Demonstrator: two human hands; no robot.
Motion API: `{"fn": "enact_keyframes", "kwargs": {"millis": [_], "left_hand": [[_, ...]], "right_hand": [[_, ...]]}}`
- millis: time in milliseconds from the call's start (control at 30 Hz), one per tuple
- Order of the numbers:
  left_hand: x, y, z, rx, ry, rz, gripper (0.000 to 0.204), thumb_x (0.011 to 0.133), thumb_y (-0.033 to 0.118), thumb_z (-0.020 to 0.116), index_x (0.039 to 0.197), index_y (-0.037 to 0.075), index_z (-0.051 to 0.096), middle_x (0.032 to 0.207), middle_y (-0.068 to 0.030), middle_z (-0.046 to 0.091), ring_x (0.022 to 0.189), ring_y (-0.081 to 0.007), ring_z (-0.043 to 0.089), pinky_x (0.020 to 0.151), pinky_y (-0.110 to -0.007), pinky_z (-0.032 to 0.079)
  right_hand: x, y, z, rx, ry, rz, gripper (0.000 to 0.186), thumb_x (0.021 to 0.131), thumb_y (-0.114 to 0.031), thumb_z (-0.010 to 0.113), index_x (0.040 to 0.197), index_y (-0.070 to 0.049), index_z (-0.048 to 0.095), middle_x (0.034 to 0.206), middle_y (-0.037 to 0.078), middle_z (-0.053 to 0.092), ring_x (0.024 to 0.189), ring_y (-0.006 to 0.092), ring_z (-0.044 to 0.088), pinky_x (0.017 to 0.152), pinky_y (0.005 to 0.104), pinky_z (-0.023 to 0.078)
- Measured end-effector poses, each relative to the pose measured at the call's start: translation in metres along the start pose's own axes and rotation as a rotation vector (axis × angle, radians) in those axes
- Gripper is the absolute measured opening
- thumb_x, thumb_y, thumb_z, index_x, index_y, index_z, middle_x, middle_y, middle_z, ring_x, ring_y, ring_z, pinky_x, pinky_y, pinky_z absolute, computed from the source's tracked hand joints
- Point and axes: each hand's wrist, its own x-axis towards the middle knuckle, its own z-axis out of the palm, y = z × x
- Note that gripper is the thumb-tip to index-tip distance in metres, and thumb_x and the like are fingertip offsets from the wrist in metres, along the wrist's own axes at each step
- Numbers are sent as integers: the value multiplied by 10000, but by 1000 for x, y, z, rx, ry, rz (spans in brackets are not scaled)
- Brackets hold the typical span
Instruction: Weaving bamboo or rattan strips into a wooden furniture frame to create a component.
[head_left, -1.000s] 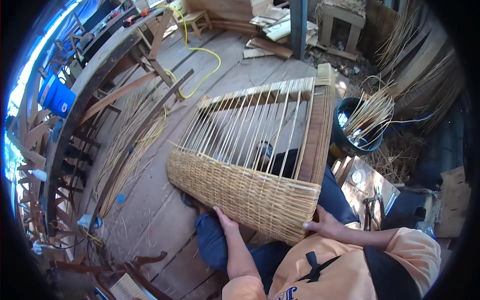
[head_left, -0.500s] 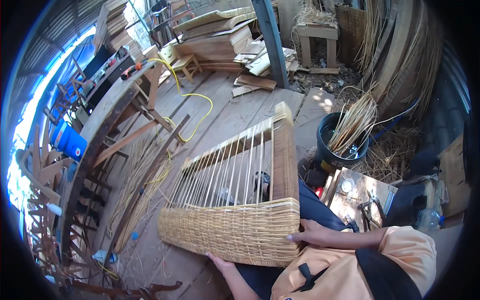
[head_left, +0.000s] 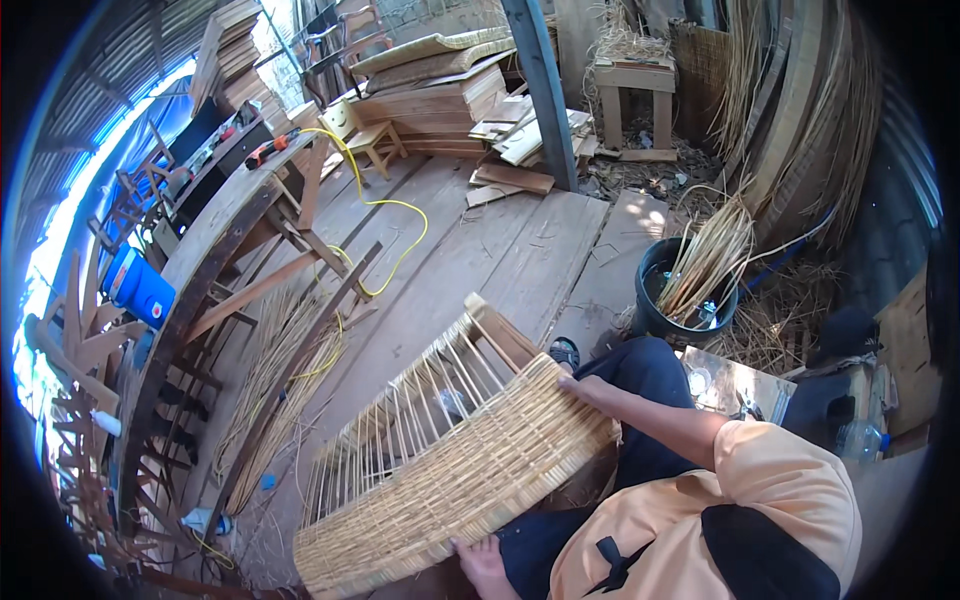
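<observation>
"Looking at your right hand (head_left: 588,389), is it closed on anything?"

"Yes, it grips the panel (head_left: 450,485) at its right end, thumb on the weave (head_left: 525,425), the other fingers hidden."

"And your left hand (head_left: 484,563)?"

"It touches the panel's lower edge; with the fingers partly out of sight, I cannot tell whether it grips."

"Where do you have the panel?"

"Tilted in front of you, left of your right knee (head_left: 648,372), with its weave toward you and the bare strands (head_left: 440,385) on the far side. I cannot tell whether it rests on the floor (head_left: 495,255)."

"What stands around you?"

"Beyond that knee, a bucket (head_left: 660,322) with reeds (head_left: 715,255) in it. On your left, a bench (head_left: 225,215); near it, a yellow cord (head_left: 418,238) on the floor."
</observation>
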Motion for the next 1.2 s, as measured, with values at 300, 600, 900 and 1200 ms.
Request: {"fn": "enact_keyframes", "kwargs": {"millis": [300, 600, 900, 1200], "left_hand": [[-12, 131, -77, 553, 423, 518, 417, 934, 424, 476, 955, 29, 609, 834, -129, 634, 618, -190, 586, 477, -273, 415], [80, 160, -108, 231, 232, 633, 431, 927, 426, 475, 1148, 56, 466, 1079, -142, 488, 892, -251, 483, 688, -360, 405], [82, 186, -149, 7, 124, 752, 565, 920, 428, 475, 1341, 83, 323, 1324, -155, 341, 1165, -312, 380, 900, -446, 396], [-36, 201, -101, -54, 142, 726, 662, 900, 397, 518, 1408, 49, 275, 1420, -167, 324, 1247, -302, 381, 1033, -400, 341]], "right_hand": [[39, 49, 9, -232, 147, 15, 792, 852, -640, 406, 1078, 96, 596, 1071, 299, 591, 1096, 422, 528, 957, 398, 398], [-42, 72, 87, -893, 411, -665, 645, 856, -507, 483, 1328, -76, 397, 1383, 171, 348, 1310, 395, 254, 1033, 524, 230], [-9, 73, 77, -922, 372, -657, 744, 832, -605, 426, 1371, -95, 371, 1454, 173, 264, 1362, 413, 145, 1076, 566, 120], [23, 95, 72, -817, 272, -227, 657, 857, -516, 457, 1314, -47, 393, 1405, 187, 307, 1322, 390, 234, 1062, 560, 204]]}}
